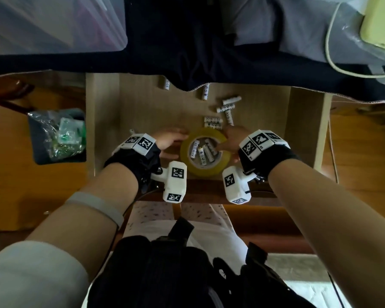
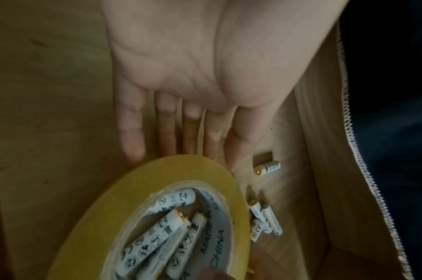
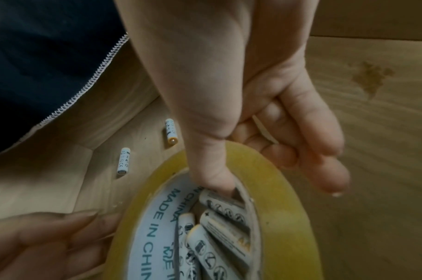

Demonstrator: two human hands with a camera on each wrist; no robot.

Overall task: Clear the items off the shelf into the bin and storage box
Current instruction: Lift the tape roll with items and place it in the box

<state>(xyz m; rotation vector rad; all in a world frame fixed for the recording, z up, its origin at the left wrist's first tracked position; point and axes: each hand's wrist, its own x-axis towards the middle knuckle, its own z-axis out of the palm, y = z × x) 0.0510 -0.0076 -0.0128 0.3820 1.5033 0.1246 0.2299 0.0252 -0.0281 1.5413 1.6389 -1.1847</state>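
Note:
A yellow tape roll [image 1: 185, 152] lies flat on the wooden shelf floor [image 1: 147, 112], with several white batteries [image 1: 203, 152] lying in its core. My left hand [image 1: 172, 141] has straight fingers [image 2: 133, 136] whose tips touch the roll's [image 2: 181, 170] left side. My right hand [image 1: 228, 141] pinches the roll's [image 3: 272, 181] right wall, thumb [image 3: 210, 170] inside the core and fingers [image 3: 320, 151] outside. Something pale is tucked under those fingers; I cannot tell what. Loose batteries [image 1: 228, 107] lie behind the roll, and they also show in the wrist views [image 2: 267, 167] [image 3: 171, 130].
A dark cloth with a white zip [image 1: 187, 63] hangs over the shelf's top. On the floor to the left stands a grey bin [image 1: 42, 152] holding clear wrappers. A translucent box [image 1: 53, 23] sits at the upper left. The shelf's side walls [image 1: 302, 130] close in both sides.

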